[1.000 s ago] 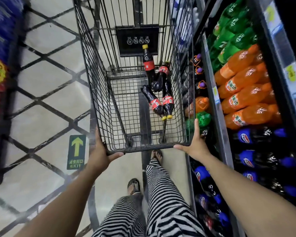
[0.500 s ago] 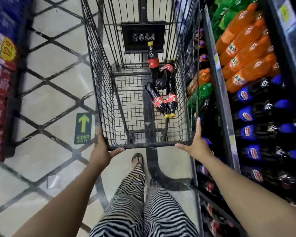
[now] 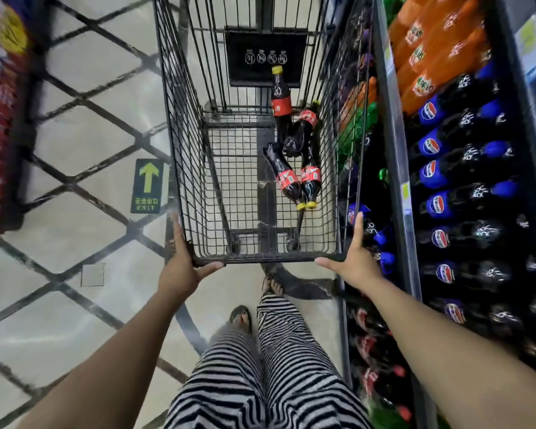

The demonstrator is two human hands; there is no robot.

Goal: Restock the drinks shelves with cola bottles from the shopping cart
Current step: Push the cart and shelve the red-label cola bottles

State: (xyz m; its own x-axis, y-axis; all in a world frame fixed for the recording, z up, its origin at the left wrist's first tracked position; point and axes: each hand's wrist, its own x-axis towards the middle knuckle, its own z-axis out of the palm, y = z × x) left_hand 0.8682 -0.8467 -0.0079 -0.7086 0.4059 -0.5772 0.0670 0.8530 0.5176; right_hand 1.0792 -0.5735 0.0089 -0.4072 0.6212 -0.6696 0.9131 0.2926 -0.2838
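The shopping cart (image 3: 260, 259) has advanced along the drinks shelves (image 3: 395, 156) since the earlier frame. The left hand (image 3: 180, 267) and right hand (image 3: 353, 264) are released, with straight fingers pressing the cart's near corners. Four cola bottles (image 3: 294, 150) lie inside the cart, on its right side.

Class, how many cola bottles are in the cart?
4 cola bottles: one standing at the far end, one leaning beside it, two side by side nearer. None seems hidden.
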